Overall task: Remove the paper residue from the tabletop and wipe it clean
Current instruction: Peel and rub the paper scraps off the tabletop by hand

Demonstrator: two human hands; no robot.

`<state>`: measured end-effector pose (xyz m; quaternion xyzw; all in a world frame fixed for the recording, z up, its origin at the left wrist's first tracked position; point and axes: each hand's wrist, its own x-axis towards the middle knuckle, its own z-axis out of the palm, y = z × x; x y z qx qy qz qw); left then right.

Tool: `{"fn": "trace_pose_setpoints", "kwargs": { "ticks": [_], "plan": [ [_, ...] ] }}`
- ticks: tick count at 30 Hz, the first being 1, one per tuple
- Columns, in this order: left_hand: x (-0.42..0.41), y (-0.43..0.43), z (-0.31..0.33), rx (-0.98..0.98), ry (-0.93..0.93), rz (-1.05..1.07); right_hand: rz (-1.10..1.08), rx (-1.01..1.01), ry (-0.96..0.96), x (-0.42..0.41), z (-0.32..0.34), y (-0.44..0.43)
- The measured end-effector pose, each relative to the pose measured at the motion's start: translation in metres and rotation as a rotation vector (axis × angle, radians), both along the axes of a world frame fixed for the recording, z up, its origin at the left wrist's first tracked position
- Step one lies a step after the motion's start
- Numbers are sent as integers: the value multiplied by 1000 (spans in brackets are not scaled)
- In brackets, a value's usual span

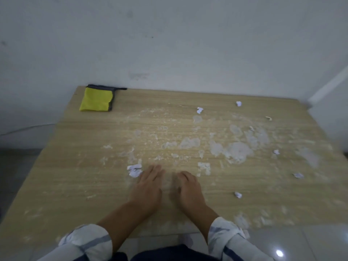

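Observation:
The wooden tabletop [75, 176] carries pale stuck paper residue [236, 151] across its middle and right side. Torn white paper scraps lie loose on it, the largest clump [134, 170] just left of my left hand. My left hand [148, 187] rests flat on the wood near the front, fingers together and pointing away, holding nothing. My right hand [188, 191] lies beside it, fingers curled down onto the surface; nothing shows in its grip. A folded yellow cloth [97, 99] with a dark edge sits at the far left corner, out of reach of both hands.
Small paper balls lie at the far right [238, 103], near the middle back [199, 110] and on the right side [238, 194]. A white wall [169, 44] stands right behind the table. Tiled floor [301, 242] shows at the front right.

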<state>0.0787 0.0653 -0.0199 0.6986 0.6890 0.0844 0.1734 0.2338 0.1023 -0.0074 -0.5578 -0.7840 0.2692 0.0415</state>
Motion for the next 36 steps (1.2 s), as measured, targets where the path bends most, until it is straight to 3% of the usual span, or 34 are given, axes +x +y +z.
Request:
{"fn": "trace_pose_setpoints", "kwargs": {
  "ticks": [5, 7, 12, 15, 25, 31, 36],
  "plan": [
    [53, 14, -14, -126, 100, -205, -140, 2, -100, 49, 0, -3],
    [65, 19, -20, -165, 164, -202, -217, 10, -135, 69, 0, -4],
    [90, 33, -21, -120, 124, -124, -362, 61, -230, 119, -3, -3],
    [107, 47, -22, -135, 144, -145, -414, 54, -199, 138, -5, 0],
    [178, 104, -31, -21, 30, -159, -278, 186, -38, 199, -17, 48],
    [241, 142, -31, 7, 52, -258, -682, 176, 167, 278, -6, 93],
    [290, 167, -27, 6, 5, -300, -797, 125, 0, 344, -2, 124]
  ]
}}
